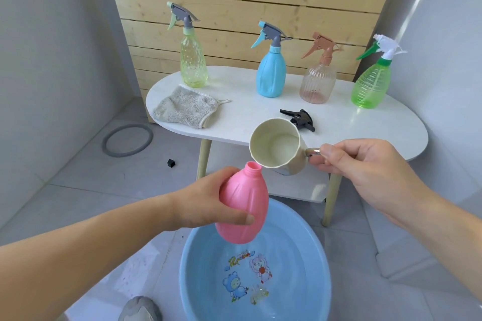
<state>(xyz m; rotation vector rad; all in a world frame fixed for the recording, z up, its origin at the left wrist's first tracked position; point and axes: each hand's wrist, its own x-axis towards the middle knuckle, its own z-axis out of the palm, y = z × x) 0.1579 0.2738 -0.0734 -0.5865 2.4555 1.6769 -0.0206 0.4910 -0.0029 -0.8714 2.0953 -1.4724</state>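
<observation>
My left hand [208, 200] grips a pink bottle [245, 203] with no spray head, its open neck tilted up and to the right. My right hand [365, 161] holds a cream cup [276, 146] by its metal handle. The cup is tipped toward the bottle, its rim just above and right of the bottle's neck. Both are held over a blue basin [318, 263] of water on the floor. A black spray head [300, 118] lies on the white table [365, 125] behind the cup.
On the table stand several spray bottles: yellow-green [193, 60], blue [271, 73], pale pink [318, 81] and green [371, 83]. A beige cloth [185, 108] lies at the table's left end. A grey ring [127, 139] and a small black cube [171, 163] lie on the tiled floor.
</observation>
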